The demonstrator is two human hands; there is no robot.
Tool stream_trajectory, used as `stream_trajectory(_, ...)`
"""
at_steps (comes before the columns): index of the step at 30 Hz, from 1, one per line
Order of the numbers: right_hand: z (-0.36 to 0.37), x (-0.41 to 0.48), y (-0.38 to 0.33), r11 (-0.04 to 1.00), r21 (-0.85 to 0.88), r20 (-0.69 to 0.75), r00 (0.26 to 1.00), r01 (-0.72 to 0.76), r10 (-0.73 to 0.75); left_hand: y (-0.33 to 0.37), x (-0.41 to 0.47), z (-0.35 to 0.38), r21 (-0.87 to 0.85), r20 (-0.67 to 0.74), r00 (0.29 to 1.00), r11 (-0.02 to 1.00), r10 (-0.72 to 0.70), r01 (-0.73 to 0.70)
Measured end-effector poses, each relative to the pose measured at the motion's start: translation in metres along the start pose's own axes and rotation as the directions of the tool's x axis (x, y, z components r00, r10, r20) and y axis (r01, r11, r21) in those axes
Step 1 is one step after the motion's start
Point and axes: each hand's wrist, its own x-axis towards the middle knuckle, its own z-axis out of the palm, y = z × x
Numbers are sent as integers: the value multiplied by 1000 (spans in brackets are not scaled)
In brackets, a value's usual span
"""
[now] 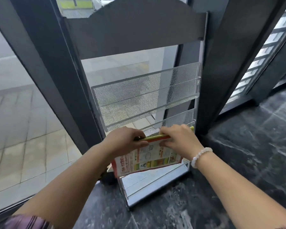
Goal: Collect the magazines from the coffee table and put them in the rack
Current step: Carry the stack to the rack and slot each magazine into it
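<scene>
A grey metal magazine rack with mesh pockets stands against the glass wall. A stack of magazines, the front one red, white and yellow with drawings, stands upright in a lower pocket. My left hand grips the stack's top edge at the left. My right hand, with a white bead bracelet on the wrist, grips the same edge at the right. The upper mesh pocket holds nothing. A yellow-green cover edge shows between my hands.
Dark marble floor spreads to the right and front. Black window frames flank the rack, with glass and outdoor paving on the left. The rack's shiny lowest shelf juts toward me.
</scene>
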Motion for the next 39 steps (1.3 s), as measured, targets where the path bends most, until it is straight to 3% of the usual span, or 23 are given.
stream_trajectory(7, 25, 33, 59, 999, 25, 55, 997, 44, -45, -1, 61, 24, -172, 135, 986, 978, -93, 116)
stream_trajectory(14, 85, 58, 120, 976, 38, 35, 976, 214, -215, 3, 105, 82, -151, 101, 970, 961, -220, 234)
stream_trajectory(17, 123, 55, 143, 967, 32, 0, 967, 254, -254, 0, 114, 118, -259, 74, 958, 922, -277, 287)
stream_trajectory(21, 163, 43, 166, 969, 97, -27, 974, 227, -226, -7, 111, 163, -506, -30, 926, 804, -377, 311)
stream_trajectory(27, 241, 22, 191, 969, 194, -23, 989, 151, -149, -35, 113, 235, -609, -136, 902, 753, -409, 250)
stream_trajectory(33, 333, 8, 203, 944, 319, -67, 996, 78, -60, -95, 115, 339, -780, -212, 824, 599, -526, 182)
stream_trajectory(39, 401, 0, 210, 899, 436, -106, 994, 42, 5, -127, 113, 404, -819, -245, 792, 556, -559, 139)
